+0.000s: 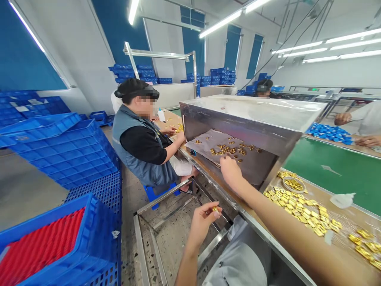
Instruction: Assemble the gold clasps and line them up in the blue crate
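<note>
My left hand (pixel 200 224) is raised in front of the table edge, thumb and fingers pinched on a small gold piece (pixel 215 208). Stretched into the open front of a metal box (pixel 253 115), my right hand (pixel 230 170) has its fingers curled down at the near edge of a grey sheet (pixel 205 143). What those fingertips hold, if anything, is hidden. Small shiny gold rings (pixel 230 150) lie scattered on the sheet just beyond my right hand. Under my right forearm, many gold pieces (pixel 300 208) are spread over the tabletop.
A co-worker (pixel 145 135) sits at the left, hands on gold pieces. A white bottle (pixel 343 200) and a round ring (pixel 294 184) lie at the right beside a green belt (pixel 324 159). Blue crates (pixel 59 147) stack at the left; one holds red items (pixel 44 246). Another person handles blue pieces (pixel 330 133).
</note>
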The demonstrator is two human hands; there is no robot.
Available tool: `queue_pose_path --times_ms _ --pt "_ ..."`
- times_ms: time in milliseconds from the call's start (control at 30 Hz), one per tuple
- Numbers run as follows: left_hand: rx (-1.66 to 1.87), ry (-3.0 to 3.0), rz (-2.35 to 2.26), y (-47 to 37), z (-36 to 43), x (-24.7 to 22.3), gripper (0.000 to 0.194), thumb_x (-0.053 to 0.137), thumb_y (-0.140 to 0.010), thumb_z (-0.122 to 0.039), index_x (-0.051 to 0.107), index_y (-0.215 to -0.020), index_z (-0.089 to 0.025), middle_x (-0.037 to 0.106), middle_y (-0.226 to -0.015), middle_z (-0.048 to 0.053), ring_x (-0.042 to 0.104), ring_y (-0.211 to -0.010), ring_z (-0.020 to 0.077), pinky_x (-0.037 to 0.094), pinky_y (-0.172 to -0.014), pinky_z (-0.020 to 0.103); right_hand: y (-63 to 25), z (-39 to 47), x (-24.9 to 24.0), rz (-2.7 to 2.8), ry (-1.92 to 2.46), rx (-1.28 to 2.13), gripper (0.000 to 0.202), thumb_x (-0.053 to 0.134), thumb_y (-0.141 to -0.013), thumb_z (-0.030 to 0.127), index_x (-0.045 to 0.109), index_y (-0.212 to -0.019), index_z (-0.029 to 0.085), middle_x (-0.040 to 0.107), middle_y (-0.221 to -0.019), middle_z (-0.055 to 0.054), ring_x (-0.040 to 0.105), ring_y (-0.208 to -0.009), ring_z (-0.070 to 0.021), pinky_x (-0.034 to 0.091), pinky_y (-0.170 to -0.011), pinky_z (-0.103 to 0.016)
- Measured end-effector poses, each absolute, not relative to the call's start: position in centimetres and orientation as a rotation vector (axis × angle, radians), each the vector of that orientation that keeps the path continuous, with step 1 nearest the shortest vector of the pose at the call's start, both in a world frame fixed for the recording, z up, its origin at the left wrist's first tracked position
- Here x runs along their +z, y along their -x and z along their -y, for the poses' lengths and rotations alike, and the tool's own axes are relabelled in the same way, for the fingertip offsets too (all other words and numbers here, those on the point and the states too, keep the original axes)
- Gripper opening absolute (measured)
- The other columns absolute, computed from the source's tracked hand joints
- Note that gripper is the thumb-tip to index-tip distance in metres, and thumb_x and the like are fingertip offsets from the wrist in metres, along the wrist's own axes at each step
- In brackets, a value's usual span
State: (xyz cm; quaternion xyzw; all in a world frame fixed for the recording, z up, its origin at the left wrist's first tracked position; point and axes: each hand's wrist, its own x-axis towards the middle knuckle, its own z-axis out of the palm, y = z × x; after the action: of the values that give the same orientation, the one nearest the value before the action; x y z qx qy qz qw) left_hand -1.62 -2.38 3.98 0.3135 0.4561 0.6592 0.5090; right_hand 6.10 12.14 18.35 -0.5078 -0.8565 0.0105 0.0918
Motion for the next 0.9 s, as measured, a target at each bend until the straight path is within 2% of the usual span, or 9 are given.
queue_pose_path --times_ms 67,100,200,300,433,533,633,767,900 --pt "1.602 -0.792 -1.043 0.3 1.7 4.9 0.057 0.091 -0.062 -0.054 0.081 -0.102 -0.015 0.079 -0.089 0.011 0.070 -0.078 0.0200 0.056 -0.079 0.034 -9.6 -8.2 17.4 2.540 1.411 0.095 0.026 0.051 -0.097 0.009 0.072 -0.110 0.018 0.073 -0.107 -0.013 0.073 -0.097 -0.0219 0.053 -0.081 -0.029" --pt "1.600 -0.813 -0.998 -0.6 1.5 5.2 0.055 0.090 -0.064 -0.053 0.081 -0.103 -0.015 0.079 -0.089 0.011 0.070 -0.079 0.0199 0.056 -0.079 0.034 -11.8 -6.3 16.7 2.449 1.263 0.240 0.028 0.049 -0.097 0.009 0.071 -0.109 0.020 0.075 -0.103 -0.011 0.073 -0.092 -0.0211 0.053 -0.078 -0.028" --pt "1.557 -0.845 -0.805 -4.4 0.6 5.8 0.055 0.090 -0.065 -0.052 0.080 -0.105 -0.015 0.079 -0.088 0.009 0.070 -0.078 0.0188 0.056 -0.076 0.031 -19.2 -1.8 14.9 2.085 1.045 0.781 0.013 0.058 -0.094 0.026 0.070 -0.094 0.021 0.074 -0.078 -0.003 0.070 -0.067 -0.0180 0.053 -0.061 -0.026" --pt "1.458 -0.800 -0.624 -9.4 -0.4 6.1 0.062 0.093 -0.061 -0.053 0.077 -0.108 -0.016 0.078 -0.087 0.008 0.070 -0.073 0.0168 0.054 -0.073 0.028 -26.0 0.6 14.1 1.758 1.117 1.064 0.019 0.072 -0.084 0.040 0.073 -0.081 0.021 0.074 -0.071 -0.003 0.067 -0.062 -0.0176 0.053 -0.057 -0.027" --pt "1.288 -0.766 -0.461 -16.4 -1.9 6.6 0.059 0.094 -0.059 -0.054 0.076 -0.099 -0.014 0.078 -0.084 0.009 0.070 -0.071 0.0162 0.055 -0.074 0.028 -32.5 2.0 13.6 1.440 1.223 0.990 0.022 0.082 -0.074 0.043 0.082 -0.083 0.023 0.076 -0.072 -0.004 0.061 -0.058 -0.0152 0.052 -0.054 -0.028" --pt "1.205 -0.754 -0.377 -20.6 -2.0 6.7 0.054 0.093 -0.061 -0.053 0.077 -0.097 -0.016 0.079 -0.084 0.007 0.071 -0.072 0.0153 0.057 -0.075 0.028 -35.6 2.8 12.5 1.242 1.198 0.946 0.027 0.084 -0.074 0.048 0.083 -0.091 0.027 0.077 -0.079 -0.004 0.060 -0.062 -0.0138 0.052 -0.057 -0.028" --pt "1.147 -0.768 -0.369 -23.3 -1.5 6.0 0.051 0.093 -0.063 -0.050 0.078 -0.099 -0.017 0.079 -0.084 0.006 0.071 -0.072 0.0152 0.058 -0.074 0.028 -37.3 3.5 11.0 1.084 1.123 1.013 0.033 0.086 -0.072 0.054 0.083 -0.090 0.028 0.077 -0.080 -0.004 0.063 -0.067 -0.0152 0.054 -0.062 -0.030" --pt "1.074 -0.804 -0.402 -24.8 -0.9 4.8 0.051 0.092 -0.065 -0.047 0.079 -0.103 -0.017 0.079 -0.089 0.008 0.072 -0.072 0.0156 0.060 -0.073 0.028 -38.2 3.8 9.4 0.828 1.106 1.158 0.042 0.091 -0.064 0.055 0.077 -0.089 0.025 0.076 -0.078 -0.004 0.066 -0.066 -0.0161 0.055 -0.062 -0.030" --pt "0.982 -0.817 -0.406 -25.2 -1.1 4.0 0.045 0.092 -0.066 -0.044 0.079 -0.100 -0.017 0.081 -0.091 0.010 0.075 -0.077 0.0178 0.062 -0.075 0.028 -38.6 4.0 8.5 0.652 1.068 1.216 0.043 0.092 -0.064 0.052 0.066 -0.083 0.024 0.065 -0.066 0.003 0.054 -0.053 -0.0099 0.049 -0.052 -0.022"
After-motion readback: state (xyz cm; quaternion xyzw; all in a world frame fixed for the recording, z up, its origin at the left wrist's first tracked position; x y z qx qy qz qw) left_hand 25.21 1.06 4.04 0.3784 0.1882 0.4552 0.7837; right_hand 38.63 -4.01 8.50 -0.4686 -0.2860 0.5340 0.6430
